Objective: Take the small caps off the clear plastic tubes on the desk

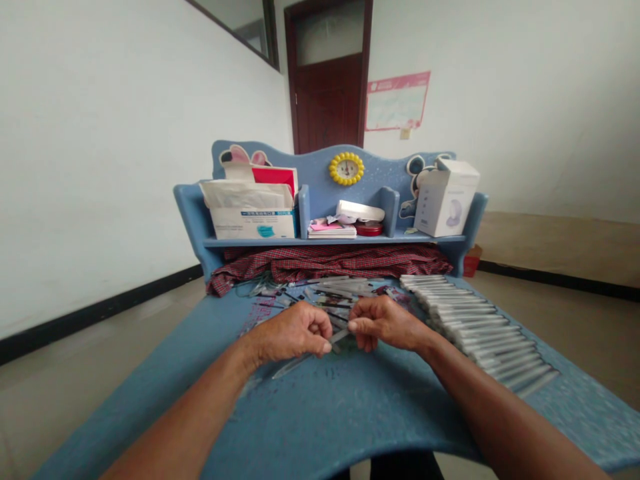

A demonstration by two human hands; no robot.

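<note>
Left hand point(295, 331) and right hand point(383, 323) pinch one grey stick point(339, 336) at its ends.
Stick sits at centre of the blue desk point(320, 413); loose pile point(330, 293) at 12 o'clock, laid-out row point(480, 327) at 3 o'clock.

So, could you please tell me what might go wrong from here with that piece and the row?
The forearm behind the right hand lies close to the row of grey sticks; a sideways nudge could scatter them, perhaps off the desk edge. The slim grey piece is only pinched between the left hand and right hand fingertips, so it might slip into the loose pile behind.
</note>
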